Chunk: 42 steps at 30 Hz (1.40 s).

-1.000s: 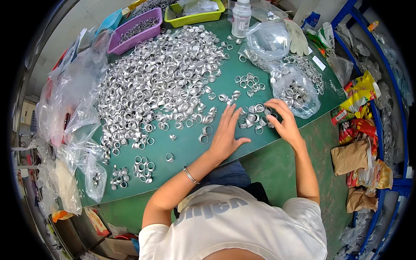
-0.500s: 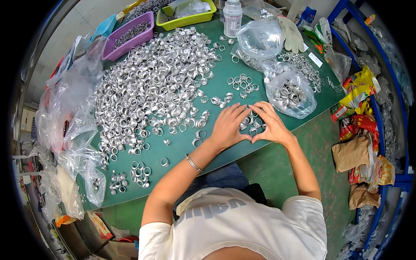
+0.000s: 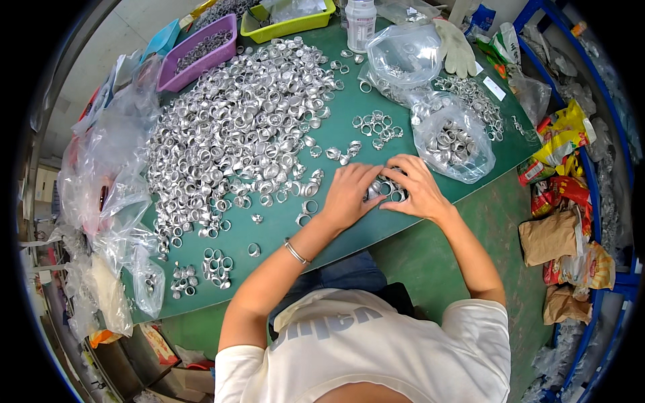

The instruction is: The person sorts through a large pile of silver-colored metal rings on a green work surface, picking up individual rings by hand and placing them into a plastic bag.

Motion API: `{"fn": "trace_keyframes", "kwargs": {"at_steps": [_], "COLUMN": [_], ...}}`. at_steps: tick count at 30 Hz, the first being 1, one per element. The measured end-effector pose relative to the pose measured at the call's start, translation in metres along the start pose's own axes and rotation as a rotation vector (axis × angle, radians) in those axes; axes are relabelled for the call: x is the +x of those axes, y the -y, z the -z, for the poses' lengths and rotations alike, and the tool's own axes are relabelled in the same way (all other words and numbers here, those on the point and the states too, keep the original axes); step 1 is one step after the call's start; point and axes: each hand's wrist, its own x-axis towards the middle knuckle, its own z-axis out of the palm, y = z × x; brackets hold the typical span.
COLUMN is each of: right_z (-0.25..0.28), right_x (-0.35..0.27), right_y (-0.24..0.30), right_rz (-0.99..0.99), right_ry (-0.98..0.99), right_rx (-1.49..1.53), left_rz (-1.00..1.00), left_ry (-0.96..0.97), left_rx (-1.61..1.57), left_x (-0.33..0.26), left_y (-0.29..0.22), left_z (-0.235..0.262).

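Note:
Near the table's front edge, my left hand (image 3: 349, 196) and my right hand (image 3: 419, 192) curve around a small cluster of silver metal rings (image 3: 391, 190). The fingers of both hands press in against the cluster from its two sides, partly covering it. Left of my hands spreads a big heap of similar chunky silver rings (image 3: 235, 127). Just beyond my fingertips lie a few loose rings (image 3: 345, 158) and a flat group of rings (image 3: 377, 127). A clear plastic bag (image 3: 454, 144) with rings inside stands close to my right hand.
At the back are a purple basket (image 3: 196, 55), a yellow-green basket (image 3: 289, 24) and a white bottle (image 3: 361, 28). Work gloves (image 3: 457, 50) lie behind the plastic bags. Small ring groups (image 3: 217, 269) sit at the front left. Blue shelving (image 3: 591, 168) flanks the right side.
My hands have drawn closer around the ring cluster; the gap between them is narrower and the rings are packed tighter. The surrounding rings look the same.

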Motion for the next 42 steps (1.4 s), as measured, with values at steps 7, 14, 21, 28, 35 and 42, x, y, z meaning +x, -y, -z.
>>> {"fn": "trace_keyframes", "kwargs": {"at_steps": [7,14,21,28,35,42], "right_z": [-0.006,-0.010,-0.019,-0.017,-0.016,-0.014], "right_x": [0.001,0.002,0.001,0.000,0.001,0.002], "right_y": [0.001,0.002,0.001,-0.004,-0.001,0.003], "right_rz": [-0.011,-0.092,-0.185,-0.199,-0.198,-0.184], "right_ry": [-0.054,-0.108,-0.177,-0.172,-0.163,-0.168], "right_rx": [-0.014,0.036,0.121,0.184,0.162,0.100], "left_rz": [-0.005,0.019,0.004,-0.043,0.623,0.909], "left_ry": [-0.014,-0.084,-0.073,-0.081,-0.155,-0.004], "left_rx": [-0.007,-0.039,0.020,0.069,-0.971,-1.898], "left_x": [-0.002,-0.001,0.003,0.005,0.011,0.001], "left_y": [0.002,0.001,-0.003,-0.004,-0.007,-0.010], "left_z": [0.000,0.000,-0.001,0.001,0.025,0.056]}}
